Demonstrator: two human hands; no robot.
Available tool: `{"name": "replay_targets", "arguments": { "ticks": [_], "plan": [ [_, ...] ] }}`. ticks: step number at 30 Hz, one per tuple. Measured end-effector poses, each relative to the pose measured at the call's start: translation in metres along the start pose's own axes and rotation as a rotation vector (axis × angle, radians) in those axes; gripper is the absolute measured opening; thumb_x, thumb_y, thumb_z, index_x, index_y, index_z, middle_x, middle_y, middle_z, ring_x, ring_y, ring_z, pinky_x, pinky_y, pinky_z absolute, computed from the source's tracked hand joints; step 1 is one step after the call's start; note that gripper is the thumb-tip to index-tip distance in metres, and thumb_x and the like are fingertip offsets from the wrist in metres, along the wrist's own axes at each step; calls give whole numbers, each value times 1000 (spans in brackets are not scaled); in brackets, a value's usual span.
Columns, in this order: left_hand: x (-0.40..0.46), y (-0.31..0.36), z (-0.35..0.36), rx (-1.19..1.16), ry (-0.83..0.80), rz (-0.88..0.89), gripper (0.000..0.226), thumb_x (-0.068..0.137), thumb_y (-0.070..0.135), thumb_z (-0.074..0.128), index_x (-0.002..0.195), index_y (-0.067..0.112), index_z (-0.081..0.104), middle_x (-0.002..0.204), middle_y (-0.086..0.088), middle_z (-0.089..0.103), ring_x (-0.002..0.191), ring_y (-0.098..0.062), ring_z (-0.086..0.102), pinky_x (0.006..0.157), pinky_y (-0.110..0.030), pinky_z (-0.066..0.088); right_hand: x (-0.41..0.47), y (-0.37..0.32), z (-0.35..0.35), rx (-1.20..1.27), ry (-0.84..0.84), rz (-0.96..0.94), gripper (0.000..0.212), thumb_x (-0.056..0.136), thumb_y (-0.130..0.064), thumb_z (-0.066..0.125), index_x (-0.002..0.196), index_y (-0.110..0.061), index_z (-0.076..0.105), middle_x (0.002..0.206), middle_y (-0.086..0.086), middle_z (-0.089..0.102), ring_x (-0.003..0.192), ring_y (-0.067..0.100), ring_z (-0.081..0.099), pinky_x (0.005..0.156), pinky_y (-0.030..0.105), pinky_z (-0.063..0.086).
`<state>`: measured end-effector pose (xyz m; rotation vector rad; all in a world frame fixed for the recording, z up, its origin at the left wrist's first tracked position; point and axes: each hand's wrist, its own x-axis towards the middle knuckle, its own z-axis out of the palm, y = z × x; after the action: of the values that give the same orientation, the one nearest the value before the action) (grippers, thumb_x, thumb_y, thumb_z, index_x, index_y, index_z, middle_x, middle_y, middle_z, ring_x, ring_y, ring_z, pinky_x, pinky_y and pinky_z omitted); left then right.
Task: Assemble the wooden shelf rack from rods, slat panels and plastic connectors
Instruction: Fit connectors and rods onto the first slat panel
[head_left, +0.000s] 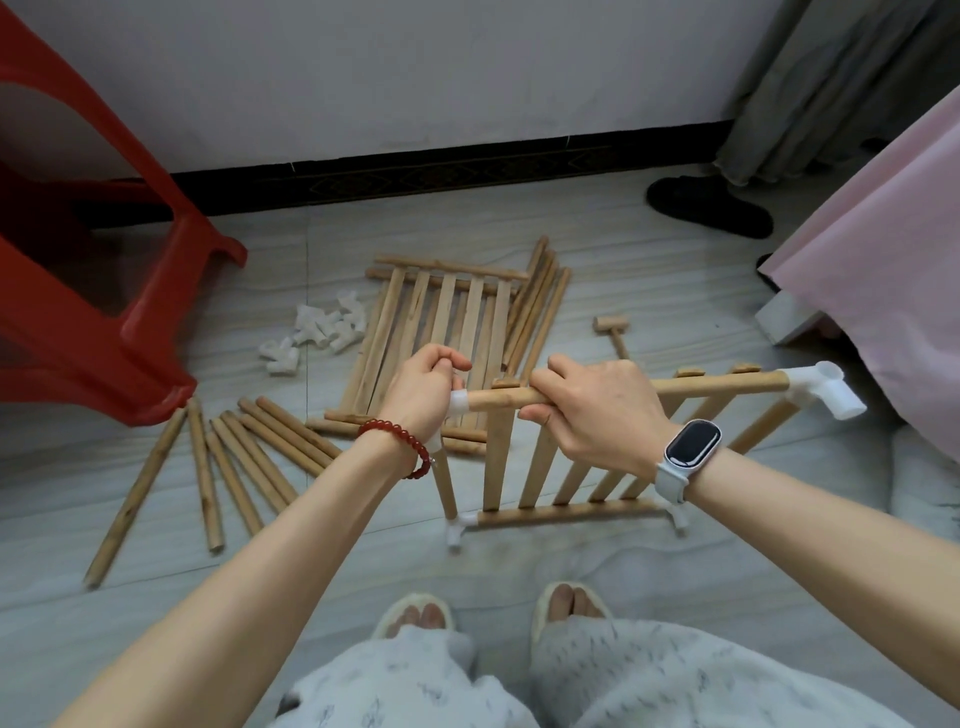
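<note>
Shelf panel: the slat panel (561, 467) stood on its near edge on the floor (649, 582), just past the person's feet, most likely so its top rod was easy to reach.
Top rod: the top rod (722, 385) ran left to right, rising a little toward the right.
Slats: they pointed from the bottom rod up and away.
Right hand: the right hand (592, 410) was wrapped around the top rod, probably to keep it from wobbling.
Left hand: the left hand (423, 392) was curled around a white connector (459, 402) at the rod's left end, seemingly pushing it on.
Right end: a corner connector (823, 389) already sat there.
Farther away: a second panel (441, 322) lay flat, with spare connectors (317, 332) left of it.
Near left: loose rods (228, 467) lay waiting.
Far right: a little mallet (613, 332) lay on the floor.
</note>
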<state>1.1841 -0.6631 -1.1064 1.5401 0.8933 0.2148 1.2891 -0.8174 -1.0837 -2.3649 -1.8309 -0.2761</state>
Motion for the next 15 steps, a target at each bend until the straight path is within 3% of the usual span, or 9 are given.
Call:
{"name": "replay_targets", "arguments": {
  "ticks": [4,7,10,12,15],
  "plan": [
    [6,-2,0,38,-1,-4,30,98,14,33,77,21,54,65,-1,48,62,-17,45,71,-36,39,1,0,4,14,10,16,39,85,-47,36,68,-16,51,58,-6,40,35,15,26,43,13,3],
    [4,1,0,60,7,10,28,99,19,34,79,21,53,70,-2,49,69,-21,48,70,-36,43,1,0,6,-8,-21,27,38,85,-48,39,69,-16,51,58,-5,42,34,16,31,43,14,2],
    [1,13,1,156,-3,40,27,99,33,37,92,13,54,82,-2,52,74,-16,51,72,-34,49,6,7,9,1,-62,43,33,91,-45,48,81,-15,55,69,-1,47,47,18,38,44,21,15],
    [2,21,1,231,41,92,34,98,38,37,94,9,55,84,-3,53,76,-17,51,71,-30,47,11,6,5,15,-98,90,31,95,-44,45,94,-15,57,83,3,52,60,20,44,54,29,26],
    [-3,26,-2,432,173,273,31,97,35,40,79,14,54,72,0,50,70,-17,49,60,-25,41,13,3,0,3,-156,141,32,97,-42,38,112,-18,53,103,2,51,80,17,43,71,31,31]
  ]
}}
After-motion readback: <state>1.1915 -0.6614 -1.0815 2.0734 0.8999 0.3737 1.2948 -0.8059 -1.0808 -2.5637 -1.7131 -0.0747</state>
